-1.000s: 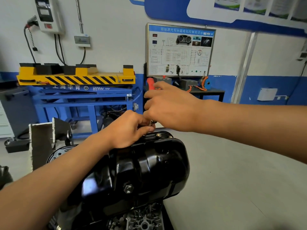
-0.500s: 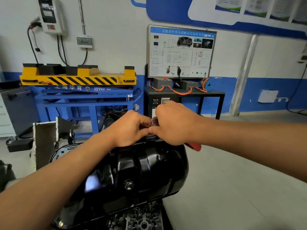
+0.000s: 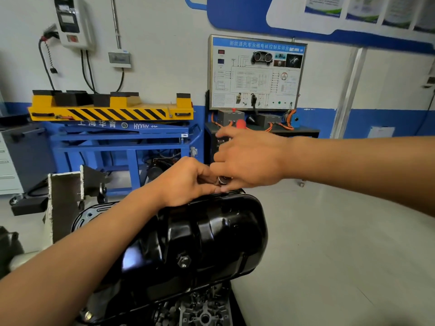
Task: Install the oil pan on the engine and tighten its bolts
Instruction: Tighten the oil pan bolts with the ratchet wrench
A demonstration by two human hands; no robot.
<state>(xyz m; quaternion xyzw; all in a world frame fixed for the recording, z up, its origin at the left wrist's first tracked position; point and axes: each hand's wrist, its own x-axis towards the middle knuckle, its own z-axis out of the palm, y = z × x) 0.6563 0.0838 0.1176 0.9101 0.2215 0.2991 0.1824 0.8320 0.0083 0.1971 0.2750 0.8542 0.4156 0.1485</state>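
at far left, grey engine stand bracket (image 3: 66, 203), with a yellow-and-black lift table (image 3: 110, 109) behind it against the wall. left of centre, left hand (image 3: 188, 182) stretched over the black oil pan (image 3: 211, 231), curled tight and pinching at the pan's far rim, right against the round metal head of a ratchet (image 3: 222, 180); whether on a bolt or on the socket itself, impossible to tell. oil pan already seated on the upturned engine (image 3: 204, 311), with drain plug (image 3: 183, 261) turned toward the camera and what looks like a flange bolt (image 3: 88, 315) in place at the near left corner. to the right, right hand (image 3: 249, 161) wrapped round the ratchet, red handle end (image 3: 240, 123) poking out above the knuckles. by the look of it, fitting done and tightening under way at the far edge; number of bolts left unknown, with most of the flange hidden.
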